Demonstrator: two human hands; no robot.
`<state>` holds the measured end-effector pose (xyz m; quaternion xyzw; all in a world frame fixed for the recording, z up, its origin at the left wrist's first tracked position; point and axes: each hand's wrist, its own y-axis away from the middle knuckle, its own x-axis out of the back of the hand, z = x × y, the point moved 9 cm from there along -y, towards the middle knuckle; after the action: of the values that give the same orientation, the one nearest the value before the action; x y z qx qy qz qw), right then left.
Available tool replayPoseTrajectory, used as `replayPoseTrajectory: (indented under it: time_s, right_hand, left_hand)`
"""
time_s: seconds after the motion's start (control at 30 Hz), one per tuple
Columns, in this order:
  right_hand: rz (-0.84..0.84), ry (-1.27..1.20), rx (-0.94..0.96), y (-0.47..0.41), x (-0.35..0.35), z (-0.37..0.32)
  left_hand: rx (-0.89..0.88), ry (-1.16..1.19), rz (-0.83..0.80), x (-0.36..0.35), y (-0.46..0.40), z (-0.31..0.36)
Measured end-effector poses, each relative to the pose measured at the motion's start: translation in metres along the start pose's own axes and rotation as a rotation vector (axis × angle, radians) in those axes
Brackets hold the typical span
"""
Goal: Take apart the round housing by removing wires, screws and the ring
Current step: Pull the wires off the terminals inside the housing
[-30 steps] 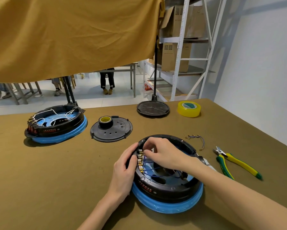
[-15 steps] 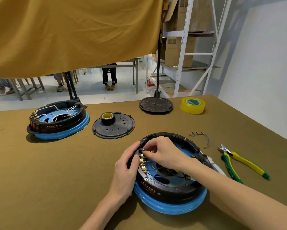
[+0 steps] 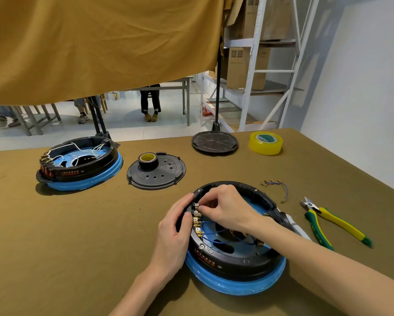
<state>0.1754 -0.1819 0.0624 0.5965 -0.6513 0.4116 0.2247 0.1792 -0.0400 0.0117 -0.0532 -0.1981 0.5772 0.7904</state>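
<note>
A: Pinching one of the brass terminals (image 3: 197, 221) on the near housing's inner wall, the right hand (image 3: 228, 209) has thumb and forefinger closed on a connector at the top of the row; the left hand (image 3: 175, 229) curls round the black rim beside it, thumb pressing the outside, steadying it.

B: And the round housing (image 3: 237, 242) itself?

A: It sits on the tabletop (image 3: 77, 247) right in front of the person, black shell on its blue ring (image 3: 234, 283); blue wires (image 3: 223, 239) run from the terminals across the inside.

B: So how far along, in your judgement?

A: Early to middle, I'd say; a loose bundle of wires (image 3: 275, 187) lies beyond the housing to the right, so some seem pulled; several remain plugged in; a screw (image 3: 202, 246) sits in the rim; the ring is on.

B: Tools?

A: Yellow-green cutters (image 3: 328, 224) lie untouched at the right; a second housing (image 3: 79, 163), a black lid (image 3: 156, 172) carrying a roll of tape, and a yellow tape roll (image 3: 266, 142) sit farther back.
</note>
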Motion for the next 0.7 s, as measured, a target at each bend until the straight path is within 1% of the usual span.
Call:
replayPoseTrajectory:
  time_s: [0.1,0.5,0.7]
  right_hand:
    - [0.027,0.014,-0.009,-0.0004,0.0017,0.0007]
    - [0.026,0.005,-0.028,0.0015,0.0024,0.0045]
    - [0.03,0.009,-0.066,0.0009,0.0023,0.0091]
  left_hand:
    - [-0.005,0.0,0.0,0.0,-0.0011,0.0001]
    - [-0.011,0.0,0.001,-0.0002,-0.001,0.0038]
    - [-0.019,-0.009,0.005,0.0,-0.0009,0.0046]
